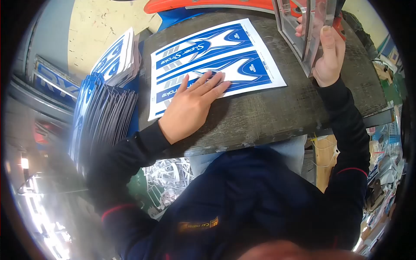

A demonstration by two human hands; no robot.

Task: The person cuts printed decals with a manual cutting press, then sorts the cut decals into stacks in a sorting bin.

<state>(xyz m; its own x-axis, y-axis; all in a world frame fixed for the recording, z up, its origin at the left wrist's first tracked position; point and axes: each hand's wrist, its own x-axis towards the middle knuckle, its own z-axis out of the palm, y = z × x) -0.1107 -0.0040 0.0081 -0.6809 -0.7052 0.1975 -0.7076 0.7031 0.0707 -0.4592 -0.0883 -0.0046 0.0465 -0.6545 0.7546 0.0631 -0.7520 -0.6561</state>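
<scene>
My left hand (194,102) lies flat with its fingers spread on a printed sheet (264,47). The sheet is white with two blue "Super Stroke" patterns side by side, and rests on the dark worktop. Over at the right, my right hand (330,56) has its fingers wrapped around the edge of a clear, see-through frame with straight sides (299,41). That frame stands tilted up on the worktop, apart from the sheet; its top runs out of view. Some of the right fingers show through the clear wall.
Beyond the sheet runs an orange-red machine part (212,5). Left of the worktop (255,117) stand a thick stack of blue printed pieces (104,112) and a pile of white-and-blue sheets (117,58). Paper offcuts (169,180) lie below the table edge, with more scraps (388,169) at right.
</scene>
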